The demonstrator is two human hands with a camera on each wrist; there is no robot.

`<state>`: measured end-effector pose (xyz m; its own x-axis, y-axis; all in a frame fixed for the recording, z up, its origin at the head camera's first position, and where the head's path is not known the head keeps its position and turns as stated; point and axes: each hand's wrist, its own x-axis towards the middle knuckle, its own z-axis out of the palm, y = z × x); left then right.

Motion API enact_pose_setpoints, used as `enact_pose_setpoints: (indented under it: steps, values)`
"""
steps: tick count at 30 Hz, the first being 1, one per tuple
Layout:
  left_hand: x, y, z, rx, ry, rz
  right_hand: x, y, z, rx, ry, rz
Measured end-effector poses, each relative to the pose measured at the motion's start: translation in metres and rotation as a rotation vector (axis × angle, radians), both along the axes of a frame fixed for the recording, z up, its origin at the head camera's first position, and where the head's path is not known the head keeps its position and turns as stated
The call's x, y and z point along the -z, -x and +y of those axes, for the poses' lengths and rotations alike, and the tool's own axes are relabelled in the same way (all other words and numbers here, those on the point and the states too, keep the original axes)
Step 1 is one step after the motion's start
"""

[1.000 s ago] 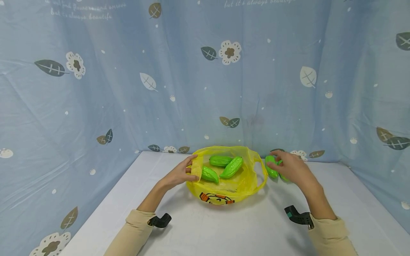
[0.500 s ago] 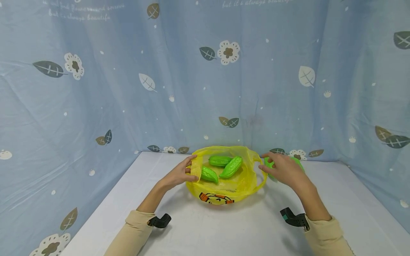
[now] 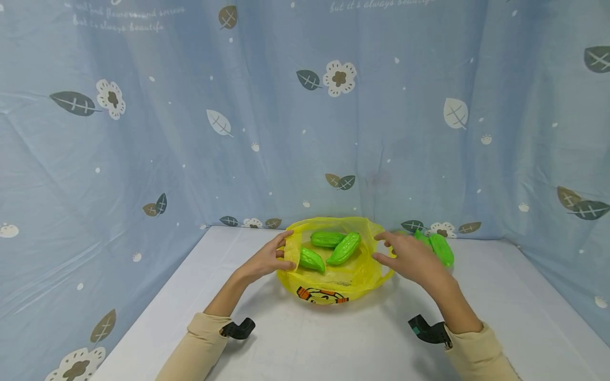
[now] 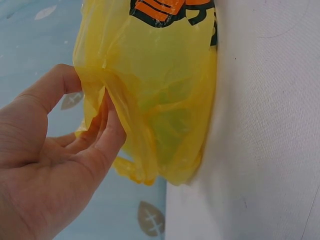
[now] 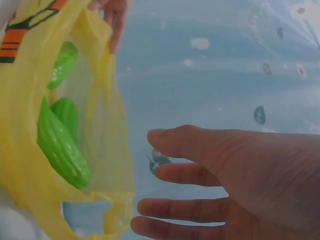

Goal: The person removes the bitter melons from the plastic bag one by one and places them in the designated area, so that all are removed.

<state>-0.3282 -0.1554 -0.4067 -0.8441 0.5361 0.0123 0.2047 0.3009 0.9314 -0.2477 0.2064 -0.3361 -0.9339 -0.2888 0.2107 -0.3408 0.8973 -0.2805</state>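
A yellow thin plastic bag (image 3: 364,291) with an orange and black picture (image 3: 322,296) sits on the white table (image 3: 324,344), its mouth open. Three long, bumpy green vegetables are in it: one at the left (image 3: 312,260), one at the back (image 3: 328,239) and one leaning in the middle (image 3: 344,249). Two more green ones (image 3: 441,250) lie outside, behind the right hand (image 3: 414,260). The left hand (image 3: 263,261) pinches the bag's left edge with thumb and fingers. The right hand's fingers are spread, holding nothing, by the bag's right handle; I cannot tell if they touch it.
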Motion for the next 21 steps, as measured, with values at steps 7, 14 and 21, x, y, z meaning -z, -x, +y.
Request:
enact_pose_setpoints:
  steps: [7,14,21]
  values:
    - [-0.001,0.0,0.0,-0.016,0.01,-0.004,0.01,0.002,-0.016,-0.006,-0.036,-0.026]
    - [-0.001,0.0,-0.001,-0.003,0.015,0.014,0.017,0.002,-0.028,-0.039,-0.062,-0.041]
    - [-0.002,0.001,-0.002,0.0,0.018,0.016,0.022,0.002,-0.037,-0.059,-0.103,-0.029]
